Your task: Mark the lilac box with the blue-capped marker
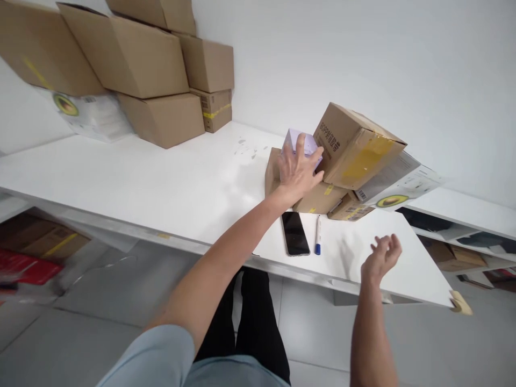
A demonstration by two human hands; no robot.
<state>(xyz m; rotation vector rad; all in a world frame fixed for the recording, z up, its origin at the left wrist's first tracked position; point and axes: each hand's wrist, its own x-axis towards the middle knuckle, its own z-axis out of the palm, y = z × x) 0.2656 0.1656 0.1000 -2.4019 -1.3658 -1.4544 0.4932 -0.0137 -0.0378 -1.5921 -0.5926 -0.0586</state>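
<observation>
My left hand (pixel 297 167) reaches across the white table (pixel 161 177) and grips a small lilac box (pixel 308 145) that rests on a flat cardboard box (pixel 318 199). A bigger cardboard box (pixel 355 145) with yellow tape sits right beside the lilac box, on top of other boxes. My right hand (pixel 381 257) hovers over the table's near right part, fingers loosely curled and apart, holding nothing.
A black phone (pixel 295 233) and a blue-capped pen (pixel 317 234) lie near the table's front edge. A white box with an avocado print (pixel 399 185) sticks out at the right. Several cardboard boxes (pixel 145 70) are stacked at the back left. Shelves (pixel 463 236) stand to the right.
</observation>
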